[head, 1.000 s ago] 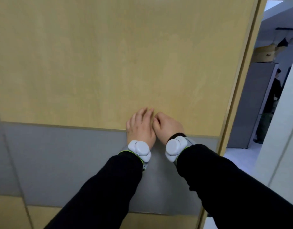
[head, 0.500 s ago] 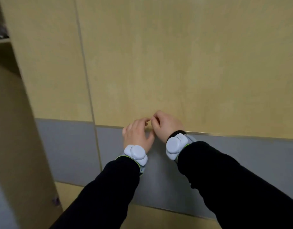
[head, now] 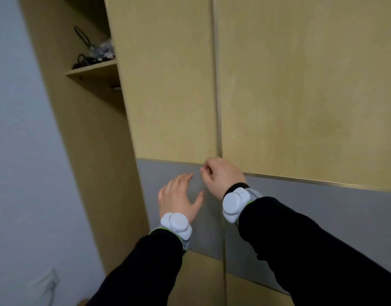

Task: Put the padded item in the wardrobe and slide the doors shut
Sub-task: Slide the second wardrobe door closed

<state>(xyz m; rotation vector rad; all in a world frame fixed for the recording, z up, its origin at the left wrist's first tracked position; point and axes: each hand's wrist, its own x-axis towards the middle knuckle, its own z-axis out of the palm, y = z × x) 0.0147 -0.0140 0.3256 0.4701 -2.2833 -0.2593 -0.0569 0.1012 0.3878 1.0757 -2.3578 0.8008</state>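
Two hands at the doors [head: 172, 85]: left hand [head: 179, 198] splayed flat, right hand [head: 223, 176] curled at seam

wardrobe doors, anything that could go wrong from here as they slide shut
1. The left door has not reached the side panel; the shelf with its loose items is exposed, so the wardrobe may end up not fully shut.
2. The right hand has curled fingers at the seam between the doors and could get pinched.
3. The left hand lies open on the grey band and may slip.
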